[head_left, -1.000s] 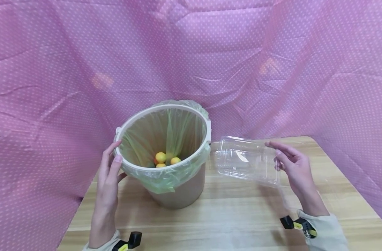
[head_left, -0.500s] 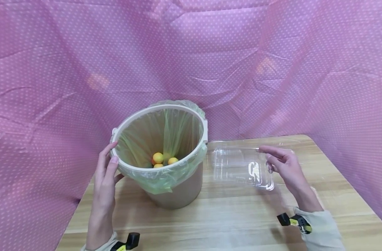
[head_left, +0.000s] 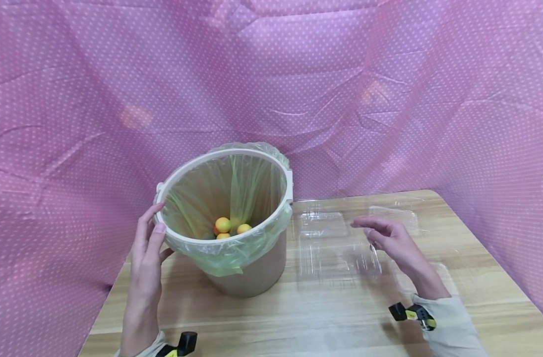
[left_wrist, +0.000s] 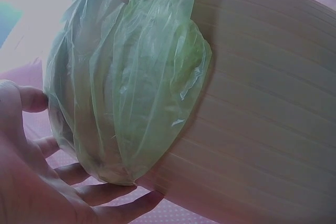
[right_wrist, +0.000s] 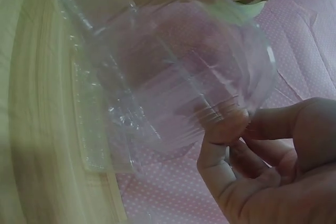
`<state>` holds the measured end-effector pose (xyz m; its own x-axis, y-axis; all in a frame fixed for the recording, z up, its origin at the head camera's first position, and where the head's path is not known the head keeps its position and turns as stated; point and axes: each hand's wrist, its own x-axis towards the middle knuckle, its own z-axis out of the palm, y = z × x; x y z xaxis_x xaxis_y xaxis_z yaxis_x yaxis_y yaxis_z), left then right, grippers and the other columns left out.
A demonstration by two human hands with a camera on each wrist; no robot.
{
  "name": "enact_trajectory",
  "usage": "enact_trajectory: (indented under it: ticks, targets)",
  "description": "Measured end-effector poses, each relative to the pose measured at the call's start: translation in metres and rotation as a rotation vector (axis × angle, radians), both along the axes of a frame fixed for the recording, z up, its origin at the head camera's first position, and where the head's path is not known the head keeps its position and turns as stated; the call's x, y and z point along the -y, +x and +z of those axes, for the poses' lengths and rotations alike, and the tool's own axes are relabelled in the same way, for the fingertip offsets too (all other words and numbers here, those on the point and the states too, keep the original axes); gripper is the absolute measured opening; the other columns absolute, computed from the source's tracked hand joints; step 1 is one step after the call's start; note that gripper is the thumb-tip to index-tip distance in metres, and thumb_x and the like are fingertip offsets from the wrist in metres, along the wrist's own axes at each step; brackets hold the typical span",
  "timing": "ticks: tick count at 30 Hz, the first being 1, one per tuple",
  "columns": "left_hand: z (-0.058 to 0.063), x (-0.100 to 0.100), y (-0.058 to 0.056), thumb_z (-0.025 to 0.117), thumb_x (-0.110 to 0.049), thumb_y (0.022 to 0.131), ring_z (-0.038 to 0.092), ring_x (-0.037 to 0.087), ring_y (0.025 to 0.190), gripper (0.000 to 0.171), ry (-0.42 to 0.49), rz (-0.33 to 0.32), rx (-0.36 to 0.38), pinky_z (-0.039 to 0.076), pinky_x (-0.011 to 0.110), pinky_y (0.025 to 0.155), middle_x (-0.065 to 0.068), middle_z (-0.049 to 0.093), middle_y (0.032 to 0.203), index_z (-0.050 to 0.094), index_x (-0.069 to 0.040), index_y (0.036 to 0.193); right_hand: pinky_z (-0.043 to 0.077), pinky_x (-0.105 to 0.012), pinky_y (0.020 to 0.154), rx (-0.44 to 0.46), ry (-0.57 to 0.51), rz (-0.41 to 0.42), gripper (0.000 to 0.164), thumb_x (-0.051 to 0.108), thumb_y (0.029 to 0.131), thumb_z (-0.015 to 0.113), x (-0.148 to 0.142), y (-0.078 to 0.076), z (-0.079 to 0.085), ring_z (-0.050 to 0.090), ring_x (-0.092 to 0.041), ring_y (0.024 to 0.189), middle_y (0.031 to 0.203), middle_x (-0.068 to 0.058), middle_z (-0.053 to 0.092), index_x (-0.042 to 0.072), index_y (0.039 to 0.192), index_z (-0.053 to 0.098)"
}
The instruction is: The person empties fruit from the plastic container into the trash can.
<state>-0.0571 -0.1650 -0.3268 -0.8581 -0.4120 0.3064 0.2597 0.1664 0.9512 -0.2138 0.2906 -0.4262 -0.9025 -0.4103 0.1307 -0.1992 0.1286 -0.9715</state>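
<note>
A round beige trash bin [head_left: 259, 275] with a white rim stands on the table, lined with a translucent green bag [head_left: 226, 255] folded over its rim. Several small yellow-orange balls or fruits [head_left: 222, 224] lie at its bottom. My left hand [head_left: 147, 263] rests on the bin's left side, fingertips at the rim; in the left wrist view its fingers [left_wrist: 113, 193] spread along the bagged wall. To the bin's right, my right hand [head_left: 393, 243] pinches the edge of a clear plastic container [right_wrist: 157, 77] between thumb and forefinger. The container tilts close over the table.
More clear plastic pieces [head_left: 392, 218] lie on the wooden table [head_left: 325, 317], behind and beside the right hand. The table's far edge meets a pink dotted cloth [head_left: 271, 74], which hangs behind and on both sides.
My right hand has moved left and slightly down with the clear container, which has tilted from its earlier broad-side view. The left hand stays on the bin; the whole view has shifted slightly.
</note>
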Motion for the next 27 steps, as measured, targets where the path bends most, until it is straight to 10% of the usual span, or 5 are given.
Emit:
enact_trajectory:
  ticks: [27]
  targets:
    - [-0.001,0.001,0.001,0.043,-0.024,0.11,0.047,0.027,0.128,0.045,0.005,0.002,0.0,0.052,0.029,0.084,0.009,0.044,0.151,0.045,-0.02,0.155,0.057,-0.035,0.066,0.04,0.294,0.166,0.028,-0.005,0.095,0.061,0.002,0.002,-0.014,0.065,-0.023,0.076,0.121,-0.031,0.065,-0.012,0.122,0.065]
